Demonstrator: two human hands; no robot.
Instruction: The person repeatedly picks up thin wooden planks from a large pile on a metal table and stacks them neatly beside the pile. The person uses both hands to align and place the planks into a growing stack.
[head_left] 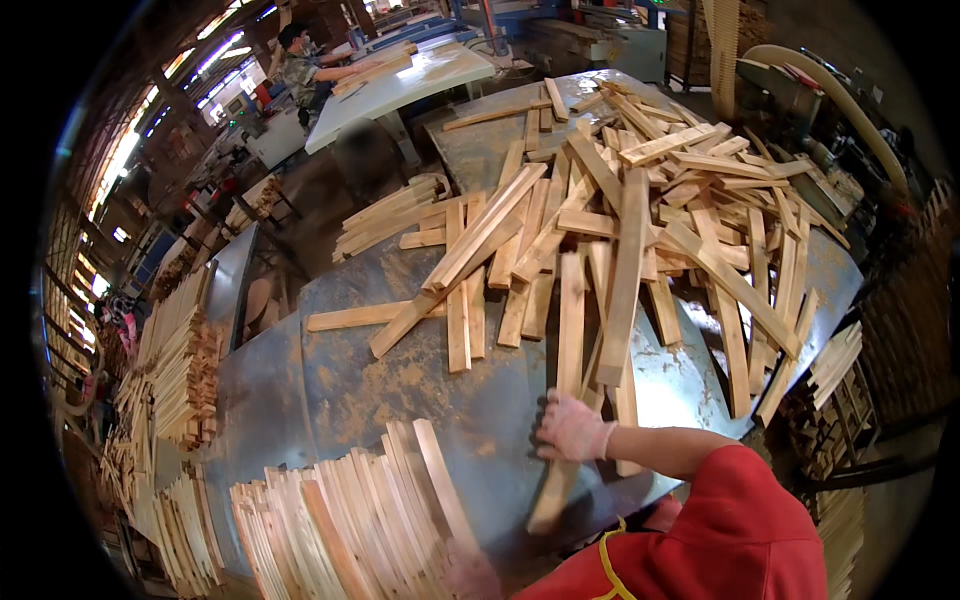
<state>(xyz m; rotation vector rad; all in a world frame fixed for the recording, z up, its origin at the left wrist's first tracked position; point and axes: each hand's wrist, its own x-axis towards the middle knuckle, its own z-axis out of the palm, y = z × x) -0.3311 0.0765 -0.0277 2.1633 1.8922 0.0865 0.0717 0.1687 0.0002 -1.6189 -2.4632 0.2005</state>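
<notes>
My right hand (575, 427), in a pale glove, is closed round the middle of a long wooden strip (571, 330) that slants toward the table's near edge. Its far end reaches into a loose heap of wooden strips (690, 170). At the lower edge my left hand (468, 574), also gloved, is blurred beside the near end of the outermost strip in a row of wooden strips (340, 520). Its fingers are too smeared to read. The strips in that row lie side by side, close together.
The metal table (370, 370) is strewn with sawdust. Stacked strips (175, 350) stand to the left. Behind, a person (300, 75) works at a pale table (440, 75). A ribbed hose (850, 75) curves at the far right. More wood (830, 410) is piled beside the table's right edge.
</notes>
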